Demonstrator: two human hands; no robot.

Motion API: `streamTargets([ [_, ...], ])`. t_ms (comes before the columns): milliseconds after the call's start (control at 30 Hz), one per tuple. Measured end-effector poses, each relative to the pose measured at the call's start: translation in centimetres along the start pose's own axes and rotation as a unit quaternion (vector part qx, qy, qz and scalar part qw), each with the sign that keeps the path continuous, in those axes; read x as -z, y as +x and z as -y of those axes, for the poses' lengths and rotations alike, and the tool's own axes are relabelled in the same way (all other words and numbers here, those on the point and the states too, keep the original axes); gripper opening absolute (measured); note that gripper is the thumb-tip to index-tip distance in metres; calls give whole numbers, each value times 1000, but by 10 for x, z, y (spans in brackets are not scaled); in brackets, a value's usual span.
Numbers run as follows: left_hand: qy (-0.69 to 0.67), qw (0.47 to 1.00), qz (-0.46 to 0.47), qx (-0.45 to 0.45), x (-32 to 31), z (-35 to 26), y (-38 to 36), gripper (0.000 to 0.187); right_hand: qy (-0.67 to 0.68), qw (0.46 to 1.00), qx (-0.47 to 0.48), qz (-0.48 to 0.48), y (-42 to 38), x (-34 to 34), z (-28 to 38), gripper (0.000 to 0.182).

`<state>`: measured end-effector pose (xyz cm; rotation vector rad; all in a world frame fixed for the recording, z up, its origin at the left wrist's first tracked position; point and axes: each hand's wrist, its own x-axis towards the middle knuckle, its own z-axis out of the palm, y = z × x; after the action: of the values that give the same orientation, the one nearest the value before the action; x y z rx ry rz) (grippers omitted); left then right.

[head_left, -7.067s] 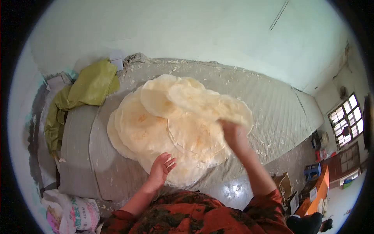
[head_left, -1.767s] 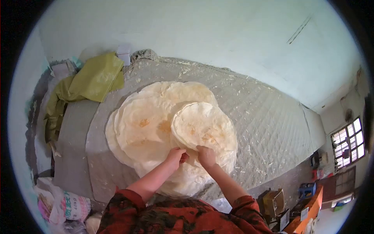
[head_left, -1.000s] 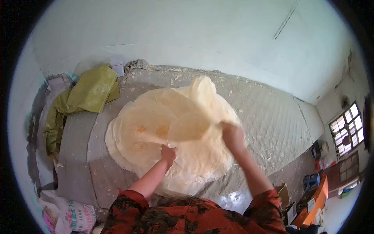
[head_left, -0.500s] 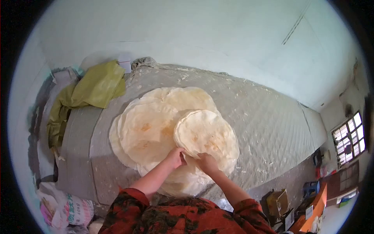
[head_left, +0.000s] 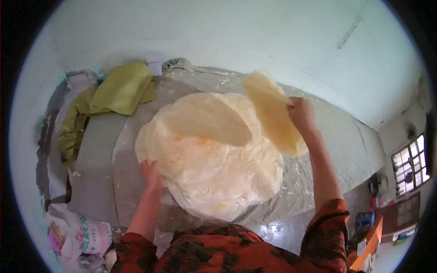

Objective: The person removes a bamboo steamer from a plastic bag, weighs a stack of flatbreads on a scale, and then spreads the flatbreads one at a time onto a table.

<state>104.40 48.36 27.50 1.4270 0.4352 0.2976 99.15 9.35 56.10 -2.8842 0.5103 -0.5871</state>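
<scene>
Right hand's pinching a sheet (head_left: 273, 119), green cloth (head_left: 119, 91) near your pile (head_left: 227, 182)!
Hands have parted; left hand (head_left: 152, 174)'s grip, can't tell.

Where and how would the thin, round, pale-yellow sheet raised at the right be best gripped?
Probably pinched at its right-hand rim, thumb and fingers on opposite faces, coming from the right. The thin sheet is broad and flat, and that edge faces away from the cream-coloured pile; the right hand holds it there.
</scene>
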Motion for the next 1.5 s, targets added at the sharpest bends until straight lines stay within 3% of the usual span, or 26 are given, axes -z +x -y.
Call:
streamTargets([
  [67,89,965,169,181,41,30,15,30,-79,993,83,-37,-6,9,49,16],
  [133,-22,971,106,213,39,24,-14,19,-81,994,72,-2,-22,-20,84,25],
  [167,-29,973,96,209,40,27,-17,19,-79,987,133,-40,-30,-52,90,26],
  [233,-24,968,142,208,40,36,-20,25,8,982,181,-52,-56,-117,114,21],
  [267,-30,969,135,205,37,30,-26,25,-19,985,170,11,-69,-147,130,31],
  [367,-99,965,117,211,29,9,-34,32,-24,973,199,118,-110,-251,154,24],
  [433,-162,935,171,266,31,8,-30,27,-31,961,204,187,-135,-284,162,16],
  [567,-176,904,232,313,32,13,-16,20,6,960,184,212,-137,-283,166,14],
  [667,-123,924,232,277,23,22,-6,13,30,970,158,182,-123,-258,178,15],
  [767,-84,938,203,268,10,34,9,20,51,972,150,172,-116,-260,182,18],
  [833,20,991,-17,135,-6,45,28,31,96,978,113,149,-113,-265,174,18],
  [900,57,994,8,88,-5,31,47,37,138,979,77,129,-109,-266,166,18],
  [967,98,994,36,38,-4,18,57,43,117,980,119,111,-100,-260,165,19],
  [1033,332,941,59,-35,-6,13,64,35,113,979,128,108,-87,-245,173,20],
  [1167,407,905,95,-73,-5,29,92,27,83,979,132,130,-94,-229,186,22],
  [1200,267,956,106,61,-7,25,97,25,82,979,130,133,-103,-236,187,22],
  [1233,117,968,110,192,-8,25,100,27,105,978,137,119,-117,-246,187,22],
  [1267,119,968,110,193,-8,26,99,27,128,975,144,106,-128,-256,187,22],
  [1333,-85,944,198,251,-5,18,93,31,120,972,156,126,-141,-268,189,21],
  [1367,-82,944,196,253,-1,16,85,31,111,969,170,142,-145,-273,189,21],
  [1433,-150,902,289,283,6,-42,49,36,107,967,183,142,-144,-271,193,16],
  [1500,-140,886,306,318,11,-18,44,38,116,962,186,164,-145,-265,199,15],
])
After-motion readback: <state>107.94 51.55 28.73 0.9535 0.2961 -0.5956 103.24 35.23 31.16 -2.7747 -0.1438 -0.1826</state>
